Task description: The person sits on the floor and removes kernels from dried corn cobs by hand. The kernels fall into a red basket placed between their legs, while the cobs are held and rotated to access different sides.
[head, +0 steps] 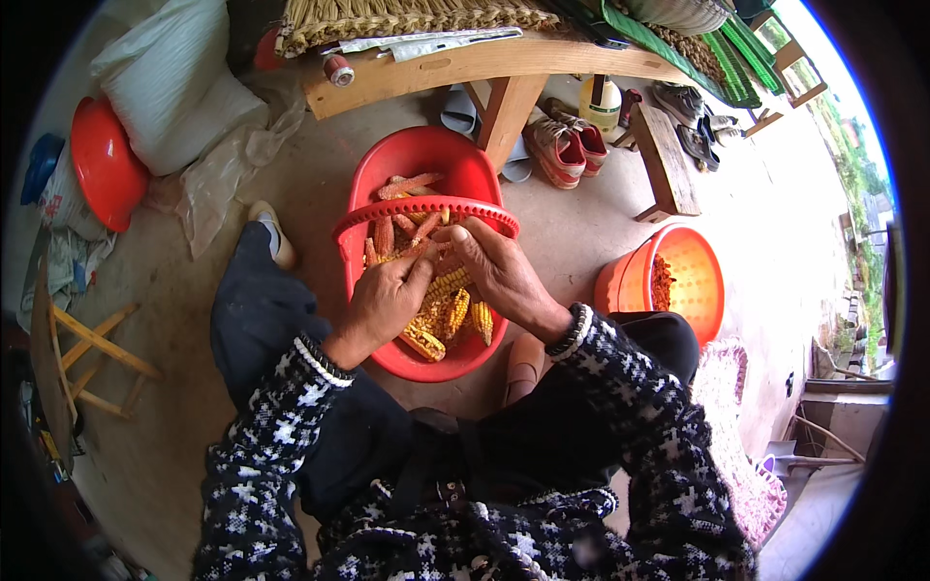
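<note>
Between my legs stands a red plastic basket (425, 149) with an arched handle (429, 205) across it. Inside are bare reddish corn cobs (383, 236), several yellow ears of corn (458, 309) and loose kernels (430, 319). My left hand (389, 301) and my right hand (505, 272) come together over the basket, just on my side of the handle. Both are closed around a reddish corn cob (445, 260), mostly hidden by my fingers. The right hand's knuckles lie close to the handle.
An orange bucket (617, 279) with reddish contents leans at right, near a small wooden stool (665, 163). Sneakers (563, 152) sit under a wooden bench (436, 65). White sacks (182, 87) and a red basin (105, 163) are at left, above a folding wooden stool (94, 338).
</note>
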The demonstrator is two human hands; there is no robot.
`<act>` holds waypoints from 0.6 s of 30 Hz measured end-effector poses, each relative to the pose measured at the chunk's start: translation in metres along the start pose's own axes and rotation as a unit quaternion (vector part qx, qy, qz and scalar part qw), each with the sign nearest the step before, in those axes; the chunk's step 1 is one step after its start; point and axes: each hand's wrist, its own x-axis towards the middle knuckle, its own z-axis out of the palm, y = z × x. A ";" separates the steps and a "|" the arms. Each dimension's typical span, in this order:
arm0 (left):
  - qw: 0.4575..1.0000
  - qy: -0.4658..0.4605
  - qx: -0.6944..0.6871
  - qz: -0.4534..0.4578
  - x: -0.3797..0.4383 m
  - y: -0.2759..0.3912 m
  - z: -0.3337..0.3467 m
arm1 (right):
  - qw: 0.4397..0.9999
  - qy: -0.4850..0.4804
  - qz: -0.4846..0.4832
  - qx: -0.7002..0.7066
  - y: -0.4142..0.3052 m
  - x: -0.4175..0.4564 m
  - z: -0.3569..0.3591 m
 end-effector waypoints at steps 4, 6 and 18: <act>0.992 -0.066 -0.075 -0.074 0.001 0.008 -0.013 | 0.981 -0.101 -0.162 -0.026 -0.007 0.001 -0.014; 0.980 -0.079 -0.175 -0.049 0.002 0.001 -0.011 | 0.987 -0.101 -0.117 -0.049 -0.011 0.003 -0.021; 0.984 -0.038 -0.174 -0.021 0.004 -0.025 -0.004 | 0.969 -0.110 -0.170 -0.140 -0.006 0.006 -0.021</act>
